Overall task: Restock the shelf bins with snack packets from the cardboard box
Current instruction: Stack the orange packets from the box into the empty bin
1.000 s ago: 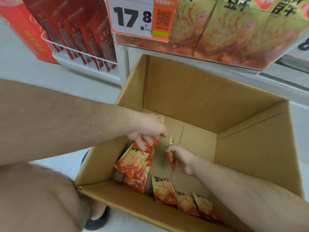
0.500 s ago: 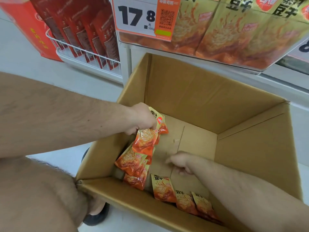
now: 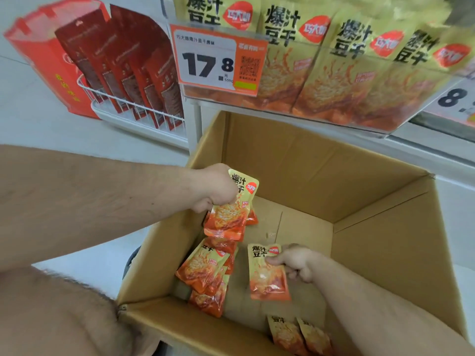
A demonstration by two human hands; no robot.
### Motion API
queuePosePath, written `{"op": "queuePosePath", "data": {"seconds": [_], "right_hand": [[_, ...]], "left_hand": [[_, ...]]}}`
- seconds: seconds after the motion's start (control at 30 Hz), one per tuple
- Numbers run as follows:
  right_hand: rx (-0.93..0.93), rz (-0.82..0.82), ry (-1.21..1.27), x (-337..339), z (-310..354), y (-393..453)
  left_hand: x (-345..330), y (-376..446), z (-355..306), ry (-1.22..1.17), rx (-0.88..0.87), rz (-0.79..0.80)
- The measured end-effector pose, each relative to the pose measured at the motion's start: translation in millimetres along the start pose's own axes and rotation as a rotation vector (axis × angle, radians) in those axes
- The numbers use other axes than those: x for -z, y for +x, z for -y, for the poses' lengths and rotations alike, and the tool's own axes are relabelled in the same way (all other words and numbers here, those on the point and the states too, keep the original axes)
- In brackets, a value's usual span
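The left hand is clutching a bunch of packets while the right hand is pinching one packet inside the cardboard box, below the shelf bin at twelve o'clock; light, slippery pouches, probably best gripped by their top edges.

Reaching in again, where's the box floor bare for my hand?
Bare floor lies at the cardboard box's far right, between the back wall and the right hand. The left wall is crowded with a packet pile; two packets sit by the near wall.

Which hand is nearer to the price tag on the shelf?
Left. The left hand is raised just below the price tag; the right hand is lower, deep in the cardboard box.
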State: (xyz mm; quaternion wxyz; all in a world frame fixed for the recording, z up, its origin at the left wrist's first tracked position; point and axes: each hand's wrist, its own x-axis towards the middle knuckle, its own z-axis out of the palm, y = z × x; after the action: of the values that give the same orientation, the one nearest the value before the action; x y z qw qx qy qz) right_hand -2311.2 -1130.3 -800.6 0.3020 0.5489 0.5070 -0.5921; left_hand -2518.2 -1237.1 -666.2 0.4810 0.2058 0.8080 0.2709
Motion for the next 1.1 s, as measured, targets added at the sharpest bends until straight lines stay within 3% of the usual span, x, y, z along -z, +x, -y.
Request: {"op": "queuePosePath", "data": {"seconds": [0.07,0.13,0.23,0.37,0.6,0.83,0.93,1.1], "right_hand": [[0.170,0.042,0.262,26,18,-28],[0.387,0.113,0.374,39,42,-69],[0.669,0.124,0.311,37,73,-134],[0.862,-0.035,0.247,21,98,-189],[1.006,-0.322,0.258,-8,119,-235],[1.088,-0.474,0.249,-24,138,-262],[1.094,-0.456,0.216,-24,146,-275],[1.084,-0.286,-0.081,-14,159,-306]], "left_hand": [[11,-3,-11,-0.026,-0.020,-0.013],[23,-10,-18,-0.078,-0.046,-0.016],[37,-22,-26,-0.196,-0.084,0.032],[52,-43,-40,-0.264,-0.157,0.100],[66,-90,-63,-0.319,-0.408,0.243],[76,-117,-69,-0.398,-0.572,0.115],[84,-125,-71,-0.406,-0.622,0.077],[95,-136,-79,-0.402,-0.703,0.032]]}}
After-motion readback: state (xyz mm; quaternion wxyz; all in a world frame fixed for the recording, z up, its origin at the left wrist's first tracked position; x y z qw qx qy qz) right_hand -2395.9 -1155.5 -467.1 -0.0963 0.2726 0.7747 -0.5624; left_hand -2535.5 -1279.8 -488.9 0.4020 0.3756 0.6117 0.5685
